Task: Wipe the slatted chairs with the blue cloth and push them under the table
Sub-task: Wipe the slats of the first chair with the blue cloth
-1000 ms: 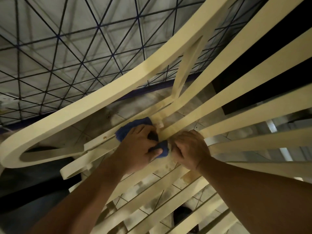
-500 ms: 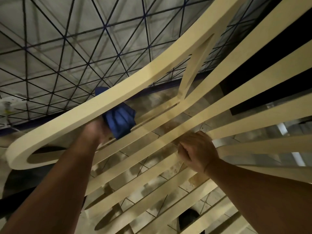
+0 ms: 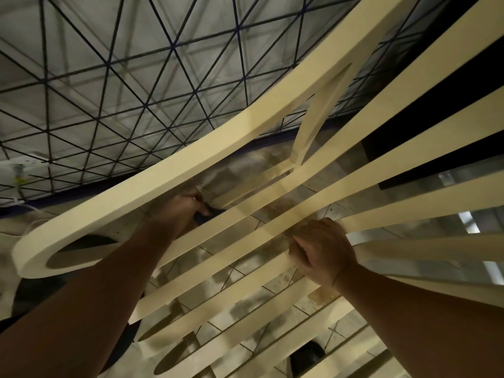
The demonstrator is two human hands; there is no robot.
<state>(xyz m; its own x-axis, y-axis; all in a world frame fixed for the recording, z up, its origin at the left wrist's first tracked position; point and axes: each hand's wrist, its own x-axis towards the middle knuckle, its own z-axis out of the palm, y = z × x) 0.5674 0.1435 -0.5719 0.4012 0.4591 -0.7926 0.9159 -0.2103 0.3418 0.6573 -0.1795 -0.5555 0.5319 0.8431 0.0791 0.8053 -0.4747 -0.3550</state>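
left hand (image 3: 178, 211) has slid under the armrest (image 3: 191, 170) clutching the blue cloth (image 3: 203, 217), right hand (image 3: 324, 249) still grips a slat (image 3: 395, 221).

Pale cream slatted chair (image 3: 169, 184): one uniform plain colour across armrest and slats. Greyish-white flat surface (image 3: 122, 77): crossed by dark navy lines forming a grid of triangles, with a navy band along its near edge. Beige mottled floor tiles (image 3: 231, 240): brownish blotches and dark grout lines; dark blue cloth (image 3: 202, 217): visible only as a plain sliver.
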